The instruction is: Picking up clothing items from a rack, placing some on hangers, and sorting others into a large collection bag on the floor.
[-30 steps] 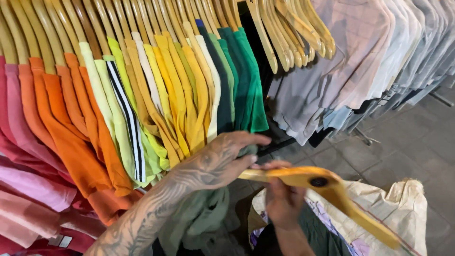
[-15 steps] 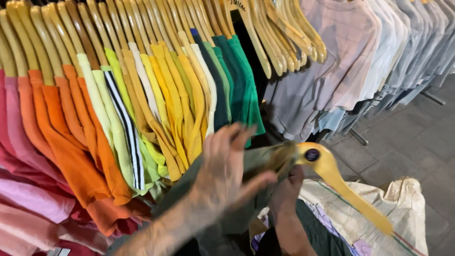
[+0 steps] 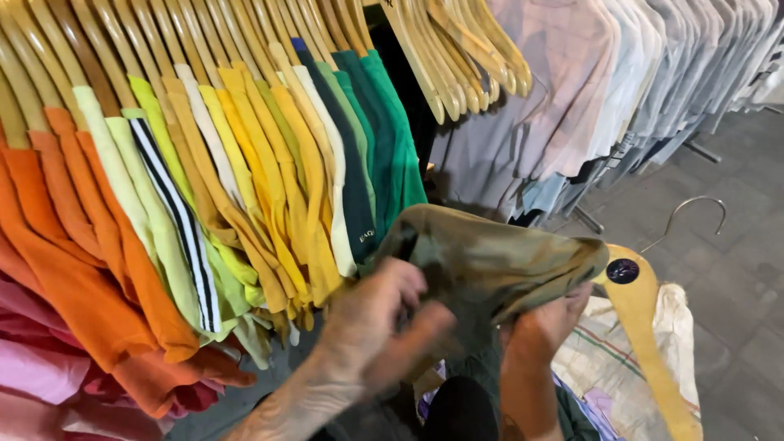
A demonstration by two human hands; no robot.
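An olive-green shirt is draped over a yellow wooden hanger with a metal hook. My right hand grips the hanger and the shirt's shoulder from below. My left hand, blurred, pinches the shirt's cloth on its left side, fingers closed on the fabric. The shirt's lower part hangs down between my two forearms.
A packed rail of shirts on wooden hangers runs from pink and orange through yellow to dark green, then pale grey ones. A whitish sack of clothes lies below. Grey tiled floor at right.
The hanger has tipped from nearly level to steep, its hook now up. The olive shirt has been pulled over its upper end, and my left hand dropped from the rack onto the cloth.
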